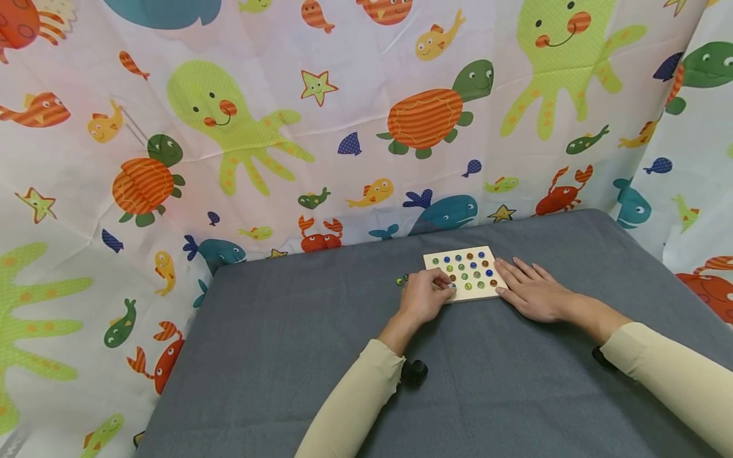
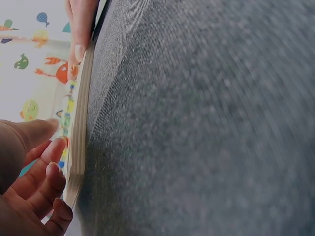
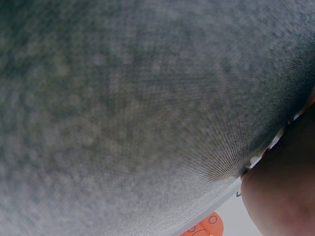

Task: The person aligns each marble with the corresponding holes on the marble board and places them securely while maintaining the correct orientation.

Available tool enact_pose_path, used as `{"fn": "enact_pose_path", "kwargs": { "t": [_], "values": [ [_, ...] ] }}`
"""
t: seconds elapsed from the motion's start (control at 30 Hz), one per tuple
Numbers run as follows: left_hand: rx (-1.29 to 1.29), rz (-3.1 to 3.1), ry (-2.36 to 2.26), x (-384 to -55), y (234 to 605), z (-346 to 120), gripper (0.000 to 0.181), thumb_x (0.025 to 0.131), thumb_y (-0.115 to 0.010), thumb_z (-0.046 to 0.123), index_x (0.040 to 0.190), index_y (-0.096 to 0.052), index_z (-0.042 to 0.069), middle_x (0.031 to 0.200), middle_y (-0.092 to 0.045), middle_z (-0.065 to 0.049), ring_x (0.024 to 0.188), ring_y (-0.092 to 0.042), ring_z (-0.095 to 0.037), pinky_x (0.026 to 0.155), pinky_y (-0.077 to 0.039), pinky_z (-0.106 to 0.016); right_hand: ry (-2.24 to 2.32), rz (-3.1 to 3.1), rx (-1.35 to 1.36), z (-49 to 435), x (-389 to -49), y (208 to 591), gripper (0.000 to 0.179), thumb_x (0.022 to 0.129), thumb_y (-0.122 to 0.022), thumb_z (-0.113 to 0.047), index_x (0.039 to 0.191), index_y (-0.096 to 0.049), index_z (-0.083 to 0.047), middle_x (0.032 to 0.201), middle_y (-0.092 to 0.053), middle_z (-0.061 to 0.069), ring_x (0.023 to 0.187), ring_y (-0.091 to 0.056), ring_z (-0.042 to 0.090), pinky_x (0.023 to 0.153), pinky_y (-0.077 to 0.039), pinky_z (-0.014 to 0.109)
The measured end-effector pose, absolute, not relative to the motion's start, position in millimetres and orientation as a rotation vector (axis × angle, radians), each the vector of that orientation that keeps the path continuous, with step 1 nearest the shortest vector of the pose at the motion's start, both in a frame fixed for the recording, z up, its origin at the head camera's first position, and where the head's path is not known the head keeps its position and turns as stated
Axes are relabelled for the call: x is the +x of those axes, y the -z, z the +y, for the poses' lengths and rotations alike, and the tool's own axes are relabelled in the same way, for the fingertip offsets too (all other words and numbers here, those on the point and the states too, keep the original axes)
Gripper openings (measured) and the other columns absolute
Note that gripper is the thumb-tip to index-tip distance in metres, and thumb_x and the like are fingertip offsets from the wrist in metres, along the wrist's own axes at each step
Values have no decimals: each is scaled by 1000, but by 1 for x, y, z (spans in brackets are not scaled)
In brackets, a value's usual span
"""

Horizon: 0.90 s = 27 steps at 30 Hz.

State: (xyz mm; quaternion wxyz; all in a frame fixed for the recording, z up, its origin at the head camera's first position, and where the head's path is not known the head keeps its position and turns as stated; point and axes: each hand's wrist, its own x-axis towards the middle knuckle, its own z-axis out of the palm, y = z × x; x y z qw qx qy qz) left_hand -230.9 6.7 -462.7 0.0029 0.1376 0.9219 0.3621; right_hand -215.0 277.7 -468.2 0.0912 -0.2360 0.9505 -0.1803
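A pale wooden board (image 1: pixel 466 295) lies on the grey cloth, with rows of coloured glass marbles (image 1: pixel 478 275) set in it. My left hand (image 1: pixel 424 294) is over the board's near left corner. Its thumb and forefinger pinch a marble (image 1: pixel 452 286) low over the board; the other fingers curl loosely. In the left wrist view, the left hand (image 2: pixel 37 172) is beside the board's layered edge (image 2: pixel 78 142). My right hand (image 1: pixel 532 292) lies flat at the board's right end, fingers spread, fingertips touching its edge. Only a blurred part of the right hand (image 3: pixel 283 196) shows in the right wrist view.
Loose marbles (image 1: pixel 399 281) lie on the cloth just left of the board, partly behind the left hand. A grey cloth (image 1: pixel 286 356) covers the table. Behind it hangs a white curtain (image 1: pixel 355 89) printed with sea animals.
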Motion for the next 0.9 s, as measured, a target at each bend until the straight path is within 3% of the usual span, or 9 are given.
{"fn": "enact_pose_path", "kwargs": {
  "t": [0.7,0.9],
  "values": [
    [306,2956,-1001,-232,463,20,10,89,-82,31,96,-78,24,77,-63,18,73,-56,-1,71,-47,-28,474,2805,-656,278,-219,468,71,110,-35,-48,162,-18,-1,169,-16,20,153,-9,48,117,-4,68],
    [406,2903,-1025,-233,462,13,18,89,-82,28,105,-78,21,82,-67,13,75,-56,-1,70,-45,-25,501,2788,-669,277,-218,464,71,111,-35,-46,162,-17,-1,169,-15,22,153,-8,50,116,-2,70]
  ]
}}
